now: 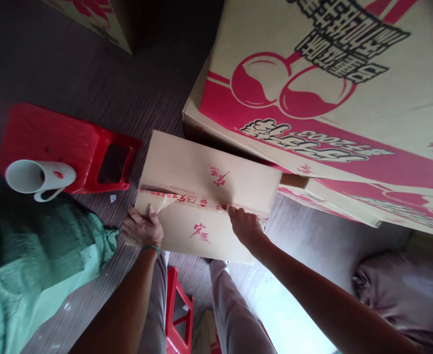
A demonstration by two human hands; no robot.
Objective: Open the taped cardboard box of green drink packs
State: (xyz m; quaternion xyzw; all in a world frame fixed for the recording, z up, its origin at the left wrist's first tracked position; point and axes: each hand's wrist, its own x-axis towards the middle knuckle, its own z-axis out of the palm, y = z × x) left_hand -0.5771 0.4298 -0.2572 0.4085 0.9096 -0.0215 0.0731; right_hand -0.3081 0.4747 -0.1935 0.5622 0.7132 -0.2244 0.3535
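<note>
While the small cardboard carton [187,164] sits btwn both hands over the person's legs, its packing tape [201,201] is lifted only at the left end of the seam; the rest lies stuck along the flaps, so the seam's not open yet. L hand [141,227] is clenched on the carton's near-left edge, thumb by the loose tape. R hand [245,226] rests on the seam toward the right end; can't tell if it pinches the tape. Red plastic stool [65,147] w/ white mug [41,177] on it stands left, green woven sack [35,255] near left, big pink-printed carton [293,98] far right.
</note>
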